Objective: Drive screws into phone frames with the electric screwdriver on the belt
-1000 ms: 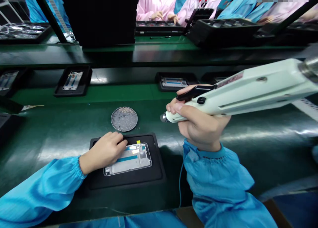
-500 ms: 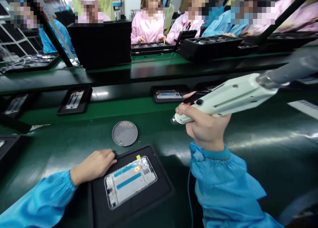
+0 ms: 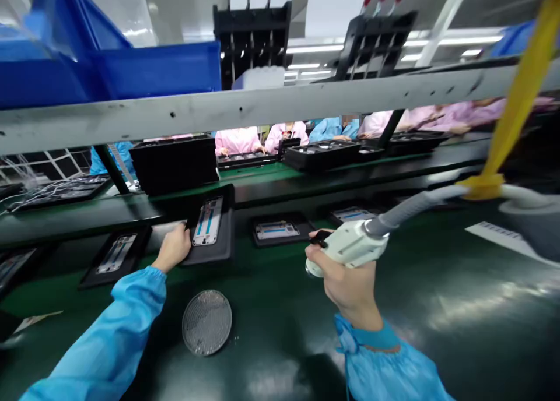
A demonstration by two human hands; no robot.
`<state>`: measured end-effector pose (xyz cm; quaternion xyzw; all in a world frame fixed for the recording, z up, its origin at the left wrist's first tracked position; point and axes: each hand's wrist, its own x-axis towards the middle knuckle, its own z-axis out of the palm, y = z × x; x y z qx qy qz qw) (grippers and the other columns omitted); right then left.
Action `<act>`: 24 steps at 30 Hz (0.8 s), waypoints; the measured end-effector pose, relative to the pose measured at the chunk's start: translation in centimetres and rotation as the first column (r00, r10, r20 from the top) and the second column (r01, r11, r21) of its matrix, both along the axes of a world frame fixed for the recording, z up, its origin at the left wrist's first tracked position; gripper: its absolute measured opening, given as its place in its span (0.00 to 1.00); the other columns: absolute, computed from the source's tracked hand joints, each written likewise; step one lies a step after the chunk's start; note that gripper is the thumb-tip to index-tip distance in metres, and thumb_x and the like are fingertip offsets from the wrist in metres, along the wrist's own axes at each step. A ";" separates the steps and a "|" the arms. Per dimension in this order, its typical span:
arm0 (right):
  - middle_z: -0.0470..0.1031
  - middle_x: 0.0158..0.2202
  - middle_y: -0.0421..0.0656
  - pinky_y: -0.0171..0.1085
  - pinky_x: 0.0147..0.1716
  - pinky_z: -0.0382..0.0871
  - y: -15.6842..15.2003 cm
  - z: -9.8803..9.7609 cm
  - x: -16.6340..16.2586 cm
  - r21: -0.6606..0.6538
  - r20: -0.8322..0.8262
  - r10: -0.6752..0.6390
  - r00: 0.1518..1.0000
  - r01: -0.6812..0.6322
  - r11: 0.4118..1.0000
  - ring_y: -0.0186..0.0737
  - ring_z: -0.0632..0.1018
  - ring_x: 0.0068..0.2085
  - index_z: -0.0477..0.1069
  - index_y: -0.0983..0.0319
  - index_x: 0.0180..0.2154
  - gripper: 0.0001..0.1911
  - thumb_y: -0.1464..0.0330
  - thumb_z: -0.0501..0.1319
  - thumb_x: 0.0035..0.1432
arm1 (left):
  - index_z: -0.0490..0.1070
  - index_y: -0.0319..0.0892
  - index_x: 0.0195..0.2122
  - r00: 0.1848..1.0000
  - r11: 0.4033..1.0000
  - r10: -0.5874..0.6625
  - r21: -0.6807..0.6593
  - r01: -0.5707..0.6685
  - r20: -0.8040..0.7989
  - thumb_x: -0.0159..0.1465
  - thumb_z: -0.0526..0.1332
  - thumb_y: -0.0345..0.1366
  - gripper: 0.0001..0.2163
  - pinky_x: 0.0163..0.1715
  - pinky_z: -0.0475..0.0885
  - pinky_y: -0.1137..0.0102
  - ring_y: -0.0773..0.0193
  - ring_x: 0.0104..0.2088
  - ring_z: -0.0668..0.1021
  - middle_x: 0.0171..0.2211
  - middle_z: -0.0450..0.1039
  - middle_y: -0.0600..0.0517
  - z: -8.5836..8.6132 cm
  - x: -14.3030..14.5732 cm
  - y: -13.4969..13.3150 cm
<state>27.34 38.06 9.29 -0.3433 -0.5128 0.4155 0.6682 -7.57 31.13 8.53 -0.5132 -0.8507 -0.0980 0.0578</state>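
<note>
My left hand (image 3: 175, 246) is stretched forward and grips the left edge of a black tray (image 3: 223, 238) that carries a phone frame (image 3: 207, 220). The tray is tilted up over the far green belt. My right hand (image 3: 345, 284) is closed round a cream electric screwdriver (image 3: 352, 246), whose grey hose (image 3: 415, 206) runs off to the right. A round perforated metal dish (image 3: 207, 322) lies on the dark bench between my arms.
More black trays with phone frames (image 3: 114, 255) (image 3: 277, 231) (image 3: 356, 214) lie along the belt. A grey rail (image 3: 271, 104) with blue bins (image 3: 109, 69) crosses overhead. A yellow strap (image 3: 516, 98) hangs at the right. Other people in pink and blue coats work behind.
My left hand has lifted the tray with the phone frame off the bench and carried it forward to the belt. My view has tipped upward. The right hand keeps the screwdriver.
</note>
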 end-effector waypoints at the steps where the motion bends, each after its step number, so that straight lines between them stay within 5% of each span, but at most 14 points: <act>1: 0.76 0.30 0.41 0.38 0.28 0.73 0.2 -0.1 0.1 -0.002 0.010 -0.002 1.000 0.002 1.000 0.38 0.77 0.29 0.73 0.63 0.35 0.14 0.68 0.71 0.44 | 0.68 0.40 0.55 1.000 1.000 0.022 -0.015 -0.022 0.007 0.69 0.61 0.42 0.17 0.46 0.77 0.58 0.58 0.46 0.78 0.50 0.72 0.46 -0.3 -0.1 1.6; 4: 0.76 0.28 0.40 0.37 0.26 0.72 0.5 -0.1 0.3 -0.016 0.042 -0.008 0.999 0.009 1.000 0.38 0.77 0.27 0.73 0.63 0.35 0.14 0.68 0.71 0.44 | 0.69 0.40 0.54 0.998 0.993 0.048 -0.109 -0.044 0.037 0.69 0.61 0.42 0.16 0.45 0.77 0.59 0.58 0.46 0.78 0.50 0.72 0.46 -1.7 -0.1 4.1; 11: 0.74 0.24 0.39 0.36 0.24 0.71 0.1 1.2 0.3 -0.030 0.107 -0.025 0.994 0.028 0.999 0.38 0.75 0.25 0.72 0.62 0.31 0.12 0.68 0.69 0.41 | 0.69 0.39 0.54 1.000 0.970 0.014 -0.243 -0.018 -0.021 0.69 0.61 0.42 0.16 0.48 0.76 0.56 0.57 0.48 0.77 0.52 0.71 0.45 -3.7 1.8 4.7; 19: 0.69 0.19 0.37 0.35 0.21 0.68 -0.2 1.8 0.3 0.003 0.171 -0.009 0.985 0.009 1.000 0.36 0.73 0.22 0.68 0.60 0.25 0.08 0.67 0.66 0.43 | 0.67 0.42 0.58 0.913 0.887 -0.406 -0.230 0.400 0.022 0.68 0.62 0.43 0.19 0.53 0.72 0.51 0.52 0.55 0.73 0.58 0.67 0.44 -4.5 9.0 8.4; 24: 0.69 0.19 0.37 0.35 0.20 0.67 0.1 1.9 0.4 0.012 0.137 -0.007 0.991 0.005 1.000 0.36 0.72 0.21 0.68 0.60 0.25 0.08 0.67 0.66 0.43 | 0.63 0.43 0.62 0.938 0.913 -0.347 -0.240 0.330 -0.028 0.68 0.61 0.46 0.24 0.60 0.64 0.44 0.47 0.62 0.67 0.64 0.60 0.43 -4.5 6.1 8.0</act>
